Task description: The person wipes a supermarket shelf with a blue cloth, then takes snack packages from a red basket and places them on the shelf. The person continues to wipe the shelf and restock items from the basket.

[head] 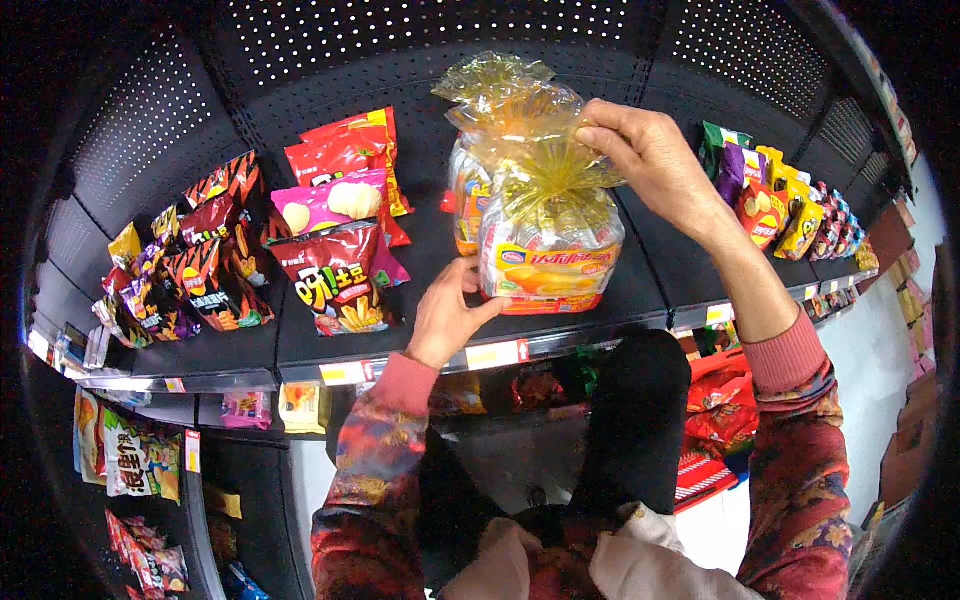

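Observation:
On a black store shelf (427, 300) stands a clear bread-type snack bag (551, 262) with a gathered yellow film top. My right hand (652, 157) pinches the upper right edge of that film between thumb and fingers. At the bag's lower left, my left hand (450, 307) rests its thumb and fingertips against the side. Directly behind it is a similar bag (469, 199), mostly hidden by the front one. Its yellow ruffled top shows above. The front bag sits upright near the shelf's front edge.
To the left stand potato snack bags (337, 277) and darker chip bags (210, 285). More chip bags (765, 214) line the right side. Price tags (495, 354) run along the shelf lip. Below at right is a red shopping basket (701, 480) beside my knee. Perforated panels (427, 30) back the shelf.

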Tool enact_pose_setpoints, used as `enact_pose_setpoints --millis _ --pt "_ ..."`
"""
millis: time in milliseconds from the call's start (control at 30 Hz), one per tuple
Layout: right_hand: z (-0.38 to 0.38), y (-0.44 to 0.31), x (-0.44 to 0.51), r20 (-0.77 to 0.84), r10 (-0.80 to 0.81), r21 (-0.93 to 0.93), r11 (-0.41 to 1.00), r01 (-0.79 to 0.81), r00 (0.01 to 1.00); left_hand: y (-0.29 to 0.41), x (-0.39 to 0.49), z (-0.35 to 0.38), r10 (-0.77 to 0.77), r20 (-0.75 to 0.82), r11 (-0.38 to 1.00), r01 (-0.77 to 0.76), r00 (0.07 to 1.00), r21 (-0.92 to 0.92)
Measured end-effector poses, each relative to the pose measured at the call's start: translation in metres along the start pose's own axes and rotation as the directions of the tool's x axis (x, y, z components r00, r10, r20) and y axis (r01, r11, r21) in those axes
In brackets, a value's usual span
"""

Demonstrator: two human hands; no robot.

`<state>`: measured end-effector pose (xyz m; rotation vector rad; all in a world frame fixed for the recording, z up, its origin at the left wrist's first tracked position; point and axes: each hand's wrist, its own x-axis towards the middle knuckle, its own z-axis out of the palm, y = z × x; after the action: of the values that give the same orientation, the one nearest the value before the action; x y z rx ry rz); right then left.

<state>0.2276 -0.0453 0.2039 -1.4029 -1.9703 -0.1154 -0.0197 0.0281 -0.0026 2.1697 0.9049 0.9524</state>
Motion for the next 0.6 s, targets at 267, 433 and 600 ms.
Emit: enact_pose_setpoints --millis 267,433,600 --pt "0.032 0.006 0.007 0.032 0.052 0.042 0.998 -0.054 0.998 -0.010 -0.002 -0.005 -0.096 0.022 0.993 0.094 0.995 0.075" --pt "0.033 0.017 -0.022 -0.186 0.048 0.267 0.964 0.003 0.981 -0.009 0.000 0.000 -0.058 -0.006 0.994 0.059 0.998 0.090" --pt "0.044 0.051 -0.095 -0.076 0.528 0.654 0.667 -0.357 0.846 -0.005 -0.004 0.003 -0.053 -0.040 0.995 0.056 0.998 0.079"
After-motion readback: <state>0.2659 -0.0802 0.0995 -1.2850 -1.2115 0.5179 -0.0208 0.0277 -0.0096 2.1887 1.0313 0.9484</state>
